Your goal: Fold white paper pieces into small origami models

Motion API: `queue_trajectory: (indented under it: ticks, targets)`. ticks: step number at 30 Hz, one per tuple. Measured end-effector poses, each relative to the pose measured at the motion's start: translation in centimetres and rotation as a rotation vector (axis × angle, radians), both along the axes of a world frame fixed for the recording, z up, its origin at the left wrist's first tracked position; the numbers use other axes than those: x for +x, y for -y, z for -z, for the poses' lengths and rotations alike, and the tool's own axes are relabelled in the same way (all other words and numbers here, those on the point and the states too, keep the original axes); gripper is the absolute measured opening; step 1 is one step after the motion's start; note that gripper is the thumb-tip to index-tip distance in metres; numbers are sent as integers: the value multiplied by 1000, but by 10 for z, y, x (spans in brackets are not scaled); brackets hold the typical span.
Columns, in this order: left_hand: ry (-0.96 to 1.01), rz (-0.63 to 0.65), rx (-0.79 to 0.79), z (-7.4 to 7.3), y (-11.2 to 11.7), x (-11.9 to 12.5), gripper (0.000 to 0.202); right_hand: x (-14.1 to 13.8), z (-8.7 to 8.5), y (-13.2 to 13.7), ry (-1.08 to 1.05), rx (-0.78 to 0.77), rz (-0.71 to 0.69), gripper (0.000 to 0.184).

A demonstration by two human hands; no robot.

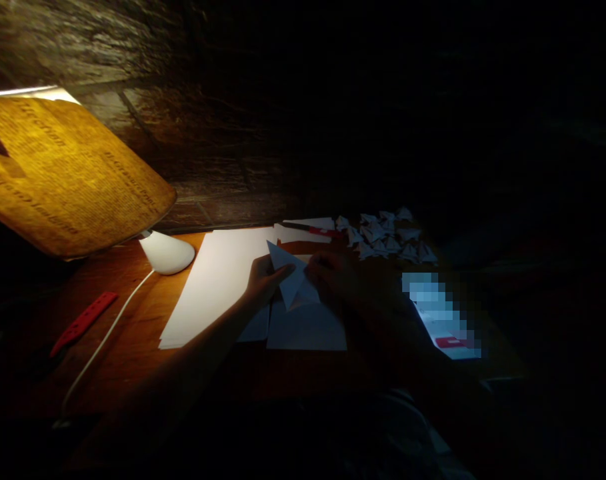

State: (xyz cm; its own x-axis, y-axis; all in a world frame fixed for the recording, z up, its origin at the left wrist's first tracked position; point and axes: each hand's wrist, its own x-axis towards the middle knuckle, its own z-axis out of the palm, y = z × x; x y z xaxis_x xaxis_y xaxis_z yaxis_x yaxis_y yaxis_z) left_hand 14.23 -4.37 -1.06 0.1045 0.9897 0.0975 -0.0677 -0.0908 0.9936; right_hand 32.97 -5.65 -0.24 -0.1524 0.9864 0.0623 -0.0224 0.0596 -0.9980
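Both hands meet over a small folded white paper (291, 283) at the middle of a wooden desk (127, 313). My left hand (265, 279) pinches the paper's left side, fingers closed on it. My right hand (333, 280) lies in shadow on the paper's right edge, fingers curled onto it. The paper's pointed flap stands up between the two hands. Under them lies a flat white sheet (307, 330).
A stack of white sheets (213, 287) lies left of the hands. A lamp (70, 177) with a white base (167, 253) and cord stands at the far left. A red strip (83, 321), a red-handled tool (315, 231), several small folded paper pieces (387, 240) and a lit phone (443, 317) sit around.
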Motion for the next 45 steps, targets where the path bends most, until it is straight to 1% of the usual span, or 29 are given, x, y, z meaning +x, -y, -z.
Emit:
queue_trajectory:
  ticks: [6, 10, 14, 17, 20, 25, 27, 30, 33, 36, 40, 43, 45]
  targets:
    - [-40, -13, 23, 0, -1, -1, 32, 3, -1, -1, -7, 51, -10, 16]
    - [-29, -17, 15, 3, -1, -1, 33, 2, 0, -1, -25, 36, -10, 18]
    - [-12, 1, -3, 3, -1, -1, 33, 1, -3, 1, 27, 9, -4, 21]
    - [-3, 4, -13, 4, 0, -1, 32, 2, -5, 2, 71, 25, -6, 21]
    - [-9, 0, -17, 4, -1, -1, 32, 3, -5, 3, 57, 22, -15, 21]
    - [-19, 37, -9, 0, -1, 0, 31, 0, 0, 2, -26, 26, -94, 22]
    - [-33, 71, -6, -3, 0, 0, 32, -1, 2, 2, 9, 51, -95, 23]
    - [-58, 96, 10, -7, 1, 1, 34, 0, 2, 2, 116, 100, -72, 21]
    - [-121, 124, 71, -9, 0, -1, 33, 1, 2, 3, 166, 125, -87, 21]
    - [-172, 155, 118, -9, -1, -2, 31, 2, 2, 5, 186, 137, -113, 24]
    - [-188, 158, 122, -10, -2, -3, 24, -1, 1, 6, 191, 154, -104, 21]
    - [-177, 164, 118, -11, -1, -2, 23, -2, 1, 5, 161, 177, -98, 19]
    - [-136, 158, 105, -11, -1, 0, 24, -2, 0, 5, 135, 164, -104, 17]
